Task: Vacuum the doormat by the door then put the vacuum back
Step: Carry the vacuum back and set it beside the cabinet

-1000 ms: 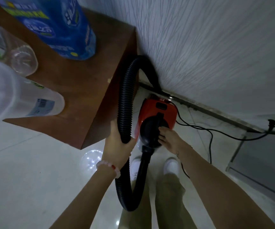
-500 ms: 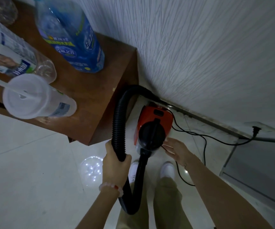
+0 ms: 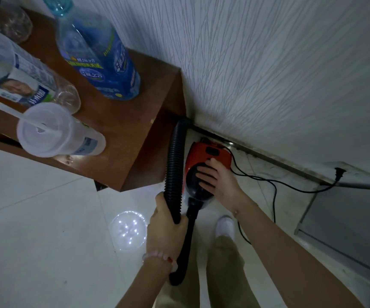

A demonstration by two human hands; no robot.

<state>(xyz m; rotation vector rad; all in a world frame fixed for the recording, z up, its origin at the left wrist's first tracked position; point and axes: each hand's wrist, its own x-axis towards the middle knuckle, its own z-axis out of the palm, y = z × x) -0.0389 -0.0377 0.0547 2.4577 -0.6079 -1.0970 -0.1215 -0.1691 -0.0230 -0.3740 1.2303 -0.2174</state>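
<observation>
The red vacuum (image 3: 208,161) sat on the floor, wedged between counter (image 3: 122,130) and wall; left hand (image 3: 166,227) gripped its hose (image 3: 175,165), right hand (image 3: 219,181) lay open on top; three bottles and one cup (image 3: 57,132) crowded the counter.

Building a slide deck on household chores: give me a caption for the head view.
Left hand grips the black hose; right hand rests on the red vacuum beside the wooden table.

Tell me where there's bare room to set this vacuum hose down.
The white tile floor left of your left hand, in front of the wooden table, is bare. It is crowded along the wall: the red vacuum under your right hand and its black cord. The tabletop is filling with bottles.
</observation>
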